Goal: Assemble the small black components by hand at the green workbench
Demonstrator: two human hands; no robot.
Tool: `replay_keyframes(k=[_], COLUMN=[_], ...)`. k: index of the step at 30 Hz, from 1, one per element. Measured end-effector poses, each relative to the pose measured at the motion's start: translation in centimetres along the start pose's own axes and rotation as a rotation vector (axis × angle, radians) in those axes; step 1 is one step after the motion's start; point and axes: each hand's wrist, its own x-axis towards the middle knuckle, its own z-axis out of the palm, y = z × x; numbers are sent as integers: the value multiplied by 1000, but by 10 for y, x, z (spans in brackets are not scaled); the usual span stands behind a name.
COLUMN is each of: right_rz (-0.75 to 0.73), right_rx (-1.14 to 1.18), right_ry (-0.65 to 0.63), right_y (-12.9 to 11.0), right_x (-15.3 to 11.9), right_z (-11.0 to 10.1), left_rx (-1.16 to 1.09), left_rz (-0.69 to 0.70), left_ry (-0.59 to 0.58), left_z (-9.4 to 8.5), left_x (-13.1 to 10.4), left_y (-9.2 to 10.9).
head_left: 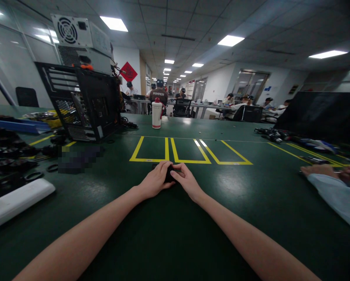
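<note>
Background shirt [159,96]: "PUMPKIN"; hands [157,178] [188,182] hold black object [169,175].

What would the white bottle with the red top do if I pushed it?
The white bottle might tip if pushed up high, because it's tall and narrow. Pushed down low, it may slide, since the green table looks smooth. If it fell, its round sides would probably let it roll.

Black object [169,175] — mostly behind fingers [164,166], exact shape unclear.
</note>
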Motion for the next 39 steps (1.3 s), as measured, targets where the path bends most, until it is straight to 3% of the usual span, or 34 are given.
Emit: replay_keyframes(k=[6, 14, 23, 27, 32, 39], right_rz=[38, -16, 20, 63, 15, -18], right_rx=[-18, 22, -31, -26, 55, 2], right_ry=[47, -62, 29, 1, -66, 44], right_y=[5, 1, 1, 0, 6, 8], right_x=[4, -2, 2, 3, 2, 4], right_z=[-1, -3, -1, -3, -4, -2], left_rx=[19, 16, 46, 59, 70, 54], left_rz=[2, -14, -25, -38, -38, -39], left_ry=[11, -6, 15, -5, 9, 14], left_z=[3, 0, 1, 0, 2, 3], left_x=[0, -1, -1, -1, 0, 1], left_y=[-1, 1, 3, 3, 2, 3])
